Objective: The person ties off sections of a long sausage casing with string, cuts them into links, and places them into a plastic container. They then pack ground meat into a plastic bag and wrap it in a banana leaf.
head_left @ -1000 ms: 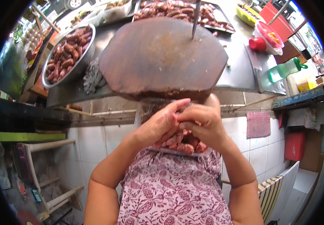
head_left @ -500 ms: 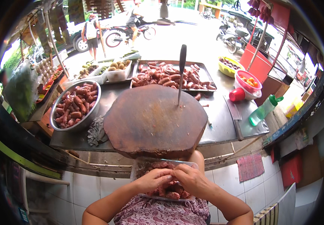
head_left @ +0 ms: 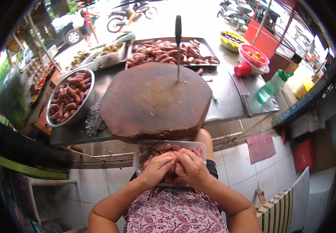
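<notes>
On my lap rests a clear plastic container [head_left: 203, 148] holding reddish raw sausages [head_left: 166, 147]. Over it my left hand [head_left: 157, 167] and my right hand [head_left: 193, 165] meet, fingers bent and fingertips close together. Both are closed on a pinkish sausage [head_left: 171, 167], which the fingers mostly cover. Just beyond the container stands a thick round wooden chopping block [head_left: 152, 101], with a dark-handled knife [head_left: 178, 46] stuck upright in its far right part.
Left of the block are a metal basin [head_left: 91, 87] of sausages and a grey rag [head_left: 94, 121]. A tray [head_left: 210, 46] of sausages lies behind. To the right are a cleaver [head_left: 241, 87], a red cup [head_left: 242, 69], a pink bowl [head_left: 267, 60] and a green bottle [head_left: 272, 88].
The view has tilted down and shifted, so the table sits higher in the picture. Both hands stay together over the container, and their fingers have shifted on the sausage.
</notes>
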A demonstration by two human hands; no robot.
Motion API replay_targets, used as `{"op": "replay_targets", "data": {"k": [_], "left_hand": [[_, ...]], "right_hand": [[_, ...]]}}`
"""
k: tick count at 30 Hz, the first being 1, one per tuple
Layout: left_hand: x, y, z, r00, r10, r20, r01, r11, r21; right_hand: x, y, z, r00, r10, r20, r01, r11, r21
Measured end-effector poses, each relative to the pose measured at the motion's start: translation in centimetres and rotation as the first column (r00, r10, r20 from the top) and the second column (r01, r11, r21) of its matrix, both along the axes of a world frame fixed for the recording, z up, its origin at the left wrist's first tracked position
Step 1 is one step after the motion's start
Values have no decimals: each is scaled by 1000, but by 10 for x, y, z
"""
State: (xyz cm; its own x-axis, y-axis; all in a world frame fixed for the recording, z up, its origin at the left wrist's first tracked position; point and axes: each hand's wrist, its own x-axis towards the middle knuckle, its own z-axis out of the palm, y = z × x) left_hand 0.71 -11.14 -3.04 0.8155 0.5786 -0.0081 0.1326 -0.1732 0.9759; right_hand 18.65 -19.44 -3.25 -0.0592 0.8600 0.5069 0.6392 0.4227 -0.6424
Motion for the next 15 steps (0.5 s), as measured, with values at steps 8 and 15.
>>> {"op": "replay_targets", "data": {"k": [8, 15], "left_hand": [[-7, 6, -7, 995, 23, 99, -12, 994, -111], [-4, 7, -9, 988, 106, 116, -49, 911, -410]], "right_hand": [[23, 13, 26, 909, -417, -9, 398, 862, 312], [29, 1, 28, 1000, 25, 10, -24, 990, -140]]}}
